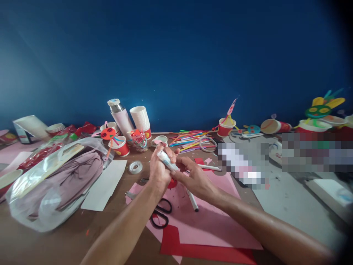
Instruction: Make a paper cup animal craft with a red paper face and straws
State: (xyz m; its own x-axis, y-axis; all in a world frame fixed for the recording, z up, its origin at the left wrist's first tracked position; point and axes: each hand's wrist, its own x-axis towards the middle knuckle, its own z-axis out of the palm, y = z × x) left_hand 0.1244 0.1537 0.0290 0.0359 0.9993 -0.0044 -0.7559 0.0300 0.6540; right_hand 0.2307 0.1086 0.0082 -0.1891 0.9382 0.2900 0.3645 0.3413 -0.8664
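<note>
My left hand point(160, 171) is wrapped around a white glue tube point(167, 161) with faint bluish print, held tilted above the table. At the tube's lower right end, the fingers of my right hand point(197, 178) are closed on it; the exact fingertip contact is partly hidden. Below the hands lies a pink paper sheet point(217, 228), with a white marker point(192, 200) on it. A red piece point(172, 183) shows under my left hand. Black-handled scissors point(162, 213) rest beside my left forearm, partly covered by it.
A tape roll point(135, 168), a white card point(106, 186) and a plastic bag point(60, 184) lie left. Behind stand a thermos point(120, 117), stacked paper cups point(140, 119) and decorated cups point(119, 146). Colourful pipe cleaners point(187, 140) lie at the back; red paper point(209, 254) sits in front.
</note>
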